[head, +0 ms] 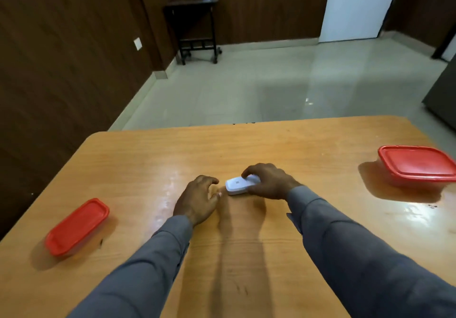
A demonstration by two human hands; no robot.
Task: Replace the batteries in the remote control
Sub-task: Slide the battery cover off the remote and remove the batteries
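A small white remote control (236, 185) lies on the wooden table (153, 164) near its middle, back side up with a small dark mark on it. My right hand (267, 182) grips its right end, fingers over the top and thumb at the near side. My left hand (197, 200) rests on the table just left of the remote, fingers spread and curled, holding nothing; its fingertips are close to the remote's left end. No batteries are visible.
A container with a red lid (76, 226) stands at the table's near left. A second red-lidded container (417, 163) stands at the far right. Beyond the table's far edge lie a tiled floor and a small dark side table (195, 26).
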